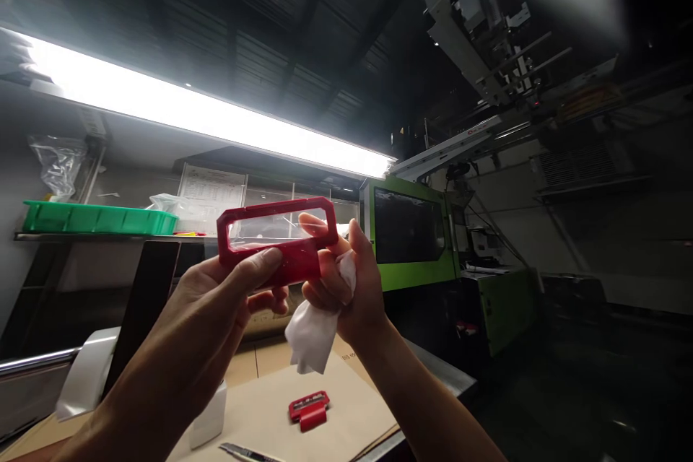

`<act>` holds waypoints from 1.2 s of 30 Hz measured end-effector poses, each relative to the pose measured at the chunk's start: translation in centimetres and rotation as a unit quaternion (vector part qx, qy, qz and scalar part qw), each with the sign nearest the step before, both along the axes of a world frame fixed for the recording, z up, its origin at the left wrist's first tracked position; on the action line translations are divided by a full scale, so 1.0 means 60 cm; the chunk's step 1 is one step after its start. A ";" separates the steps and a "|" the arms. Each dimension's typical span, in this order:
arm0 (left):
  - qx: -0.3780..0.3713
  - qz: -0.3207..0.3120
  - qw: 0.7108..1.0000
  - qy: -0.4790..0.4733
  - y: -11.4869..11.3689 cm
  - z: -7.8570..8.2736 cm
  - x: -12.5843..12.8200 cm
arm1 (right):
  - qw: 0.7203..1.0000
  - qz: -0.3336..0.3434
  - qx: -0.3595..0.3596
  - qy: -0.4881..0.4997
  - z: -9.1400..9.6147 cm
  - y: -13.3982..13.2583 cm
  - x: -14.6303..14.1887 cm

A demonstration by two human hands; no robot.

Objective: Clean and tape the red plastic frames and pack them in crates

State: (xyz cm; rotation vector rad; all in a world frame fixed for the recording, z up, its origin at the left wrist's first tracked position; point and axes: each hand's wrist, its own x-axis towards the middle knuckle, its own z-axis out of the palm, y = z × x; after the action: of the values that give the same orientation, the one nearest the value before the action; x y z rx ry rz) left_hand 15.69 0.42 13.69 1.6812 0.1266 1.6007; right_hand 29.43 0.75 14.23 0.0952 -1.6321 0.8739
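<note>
Dim hall; one tube lamp (206, 115) overhead blows out white, glaring. Right side sinks into shadow. Blurred pale smear top right; edges bend wide-angle.

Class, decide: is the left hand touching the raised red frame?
Touching. The head view shows the thumb of the left hand pressed on the red frame at its lower bar.

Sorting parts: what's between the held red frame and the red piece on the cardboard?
A white cloth hanging from the right hand, in the head view.

red plastic frame (277, 240), white cloth (312, 338), green tray (97, 219), lime-green machine (414, 238), tan cardboard (281, 404)
</note>
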 end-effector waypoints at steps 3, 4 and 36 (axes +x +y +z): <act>-0.016 0.025 0.999 -0.017 0.007 -0.006 -0.006 | 1.000 -0.028 -0.001 0.009 -0.008 0.009 0.003; -0.022 0.028 0.999 -0.016 0.010 -0.008 -0.009 | 0.999 -0.040 -0.005 0.020 -0.012 0.014 0.005; -0.311 0.280 0.907 0.047 0.044 -0.219 -0.122 | 0.877 -0.466 0.113 -0.005 -0.226 0.046 -0.055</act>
State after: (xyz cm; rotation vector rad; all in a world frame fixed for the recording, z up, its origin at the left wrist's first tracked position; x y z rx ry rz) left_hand 8.38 3.04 0.55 1.2583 1.1344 1.6226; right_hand 26.14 3.54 0.64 -0.5059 -1.5242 -0.0636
